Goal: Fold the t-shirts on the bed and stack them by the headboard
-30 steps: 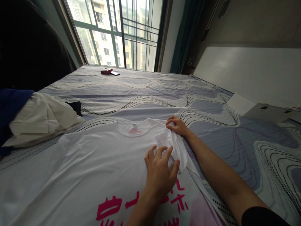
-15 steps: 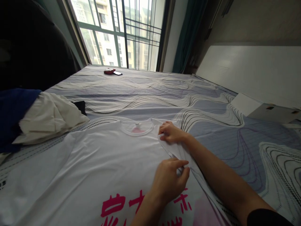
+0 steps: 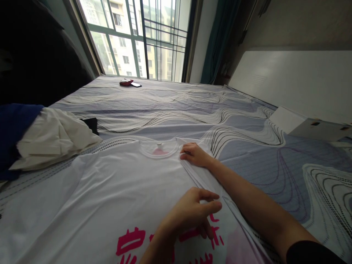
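A white T-shirt (image 3: 110, 183) with pink lettering lies spread flat on the bed, collar away from me. Its right side is folded inward into a long edge. My right hand (image 3: 194, 154) rests at the top of that fold, just beside the collar, fingers curled and pinching the cloth. My left hand (image 3: 192, 212) lies lower on the shirt's chest, near the pink print. Its fingers are stretched toward the fold, thumb apart, pressing on the fabric and holding nothing.
The bed sheet (image 3: 275, 165) is grey-lilac with wavy lines. A heap of cream and dark blue clothes (image 3: 49, 137) lies at the left. A red object and a phone (image 3: 129, 83) sit near the window. A white headboard (image 3: 288, 80) stands at the right.
The sleeve bunched under both hands has been folded inward and flattened. My right hand slid left toward the collar. My left hand let go of its pinch and stretched its fingers out.
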Demonstrator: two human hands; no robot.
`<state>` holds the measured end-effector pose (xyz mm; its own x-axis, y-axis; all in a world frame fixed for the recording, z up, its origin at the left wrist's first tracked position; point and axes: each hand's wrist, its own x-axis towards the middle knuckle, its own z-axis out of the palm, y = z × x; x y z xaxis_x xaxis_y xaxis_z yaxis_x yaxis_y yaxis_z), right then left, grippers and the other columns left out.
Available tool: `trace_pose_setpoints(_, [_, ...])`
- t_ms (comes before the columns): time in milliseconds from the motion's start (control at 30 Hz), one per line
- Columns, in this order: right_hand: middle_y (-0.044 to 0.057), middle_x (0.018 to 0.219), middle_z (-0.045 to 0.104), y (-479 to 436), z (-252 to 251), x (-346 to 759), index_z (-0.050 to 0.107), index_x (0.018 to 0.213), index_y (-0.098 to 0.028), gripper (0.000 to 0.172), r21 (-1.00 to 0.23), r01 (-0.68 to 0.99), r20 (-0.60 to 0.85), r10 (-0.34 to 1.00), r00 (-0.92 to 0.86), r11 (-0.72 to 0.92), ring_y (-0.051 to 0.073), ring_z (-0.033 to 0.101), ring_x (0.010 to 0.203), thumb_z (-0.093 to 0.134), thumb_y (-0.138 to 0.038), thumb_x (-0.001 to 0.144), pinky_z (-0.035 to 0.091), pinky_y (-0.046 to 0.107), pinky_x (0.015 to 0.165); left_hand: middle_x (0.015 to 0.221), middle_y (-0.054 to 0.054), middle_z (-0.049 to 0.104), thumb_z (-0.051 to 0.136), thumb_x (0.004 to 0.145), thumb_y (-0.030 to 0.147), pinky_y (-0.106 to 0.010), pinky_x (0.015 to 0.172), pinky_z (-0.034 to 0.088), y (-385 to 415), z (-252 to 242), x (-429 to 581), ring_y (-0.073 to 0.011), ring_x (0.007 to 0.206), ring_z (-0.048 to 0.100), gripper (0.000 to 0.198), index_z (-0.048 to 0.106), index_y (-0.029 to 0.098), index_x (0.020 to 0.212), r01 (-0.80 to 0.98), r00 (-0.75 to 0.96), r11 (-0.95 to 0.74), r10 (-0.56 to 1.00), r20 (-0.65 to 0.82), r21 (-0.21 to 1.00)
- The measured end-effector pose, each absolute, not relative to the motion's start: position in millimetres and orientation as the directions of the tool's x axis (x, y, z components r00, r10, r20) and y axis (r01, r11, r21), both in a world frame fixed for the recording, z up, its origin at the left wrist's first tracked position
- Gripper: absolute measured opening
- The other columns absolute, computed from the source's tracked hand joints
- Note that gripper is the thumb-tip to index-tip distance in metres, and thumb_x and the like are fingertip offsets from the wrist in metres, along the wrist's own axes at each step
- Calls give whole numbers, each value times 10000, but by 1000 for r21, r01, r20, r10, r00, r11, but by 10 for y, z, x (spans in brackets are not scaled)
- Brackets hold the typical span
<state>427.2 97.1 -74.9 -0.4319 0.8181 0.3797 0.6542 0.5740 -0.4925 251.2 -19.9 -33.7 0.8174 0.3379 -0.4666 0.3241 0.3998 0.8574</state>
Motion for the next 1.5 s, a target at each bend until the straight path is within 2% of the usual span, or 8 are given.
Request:
trace_pose_setpoints(167, [42, 888, 697, 951, -638, 4268, 715, 851, -191, 176, -501, 654, 391, 822, -414, 567, 187, 617, 892, 677, -361, 881, 430, 323, 896, 625, 5, 671, 561, 811, 360, -221, 390, 414, -181, -327, 2535, -123, 378, 572, 397, 695, 154, 1123, 309, 720, 302, 545, -429, 902])
trace_pose_setpoints(300, [89, 1213, 668, 940, -391, 4466, 671, 1207, -214, 329, -537, 725, 433, 878, -204, 433, 221, 601, 1133, 529, -381, 962, 423, 376, 1017, 639, -14, 678, 473, 910, 396, -241, 560, 488, -163, -395, 2544, -115, 508, 600, 350, 743, 176, 953, 303, 457, -164, 889, 7, 939])
trace_pose_setpoints(400, [108, 1420, 551, 931, -394, 4528, 533, 1405, -206, 479, -521, 815, 358, 932, -62, 254, 266, 454, 1350, 407, -432, 1002, 318, 461, 1136, 968, -94, 744, 438, 944, 343, -346, 884, 517, -173, -484, 2569, -206, 950, 674, 352, 730, 179, 1055, 369, 462, -525, 819, 339, 767])
trace_pose_setpoints(533, [121, 1616, 252, 887, -705, 4332, 298, 1549, -187, 663, -328, 943, 115, 993, -14, 51, 356, 130, 1499, 279, -566, 1006, 85, 626, 1176, 1522, -160, 450, 507, 911, 479, -569, 1153, 304, -241, -666, 2611, -344, 1449, 321, 582, 525, 160, 1398, 520, 655, -691, 700, 284, 502])
trace_pose_setpoints(700, [57, 1653, 129, 879, -835, 4196, 181, 1575, -295, 688, -198, 979, 21, 999, -40, 43, 336, 56, 1511, 206, -649, 986, 14, 654, 1161, 1619, -120, 281, 439, 905, 610, -608, 1189, 195, -298, -798, 2611, -342, 1508, 159, 661, 416, 286, 1481, 571, 713, -719, 674, 196, 396])
trace_pose_setpoints(1033, [49, 1648, 171, 797, -625, 4095, 206, 1561, -335, 634, -144, 989, -7, 1000, 14, -15, 301, 111, 1506, 243, -611, 992, 59, 641, 1158, 1630, -68, 261, 360, 937, 588, -608, 1196, 184, -532, -691, 2420, -318, 1508, 178, 615, 350, 361, 1508, 633, 680, -689, 712, 173, 352])
trace_pose_setpoints(1233, [147, 1625, 198, 495, -372, 3471, 294, 1547, -177, 603, -7, 956, 39, 956, 292, -292, 362, 60, 1506, 284, -448, 1008, -109, 636, 1136, 1637, -27, 214, 326, 960, 500, -601, 1209, 185, -1048, -741, 1719, -309, 1509, 166, 605, 262, 323, 1535, 790, 489, -519, 854, 175, 326])
trace_pose_setpoints(1500, [27, 1626, 205, -832, -645, 2363, 356, 1525, -322, 602, -228, 972, 158, 987, -13, 49, 304, 131, 1509, 296, -542, 968, 59, 533, 1200, 1606, -97, 302, 358, 945, 367, -580, 1180, 209, -1287, -780, 619, -321, 1488, 243, 575, 394, 218, 1499, 979, 143, -172, 961, 237, 109])
